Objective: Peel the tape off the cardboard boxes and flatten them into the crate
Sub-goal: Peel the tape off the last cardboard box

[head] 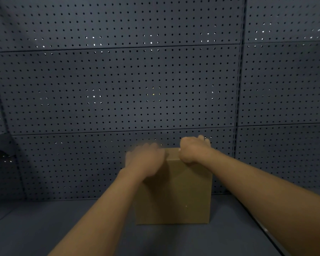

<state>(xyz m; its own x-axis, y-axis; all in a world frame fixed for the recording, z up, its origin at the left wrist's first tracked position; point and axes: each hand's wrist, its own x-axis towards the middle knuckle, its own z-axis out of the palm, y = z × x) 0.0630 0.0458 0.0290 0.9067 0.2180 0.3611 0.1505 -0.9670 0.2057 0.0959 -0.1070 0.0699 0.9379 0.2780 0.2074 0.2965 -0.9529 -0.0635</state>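
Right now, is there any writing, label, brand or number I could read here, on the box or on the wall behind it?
None. The near face of the cardboard box shows plain brown with no print or label. Its top is hidden by the left hand and right hand. The pegboard wall carries only holes, no signs.
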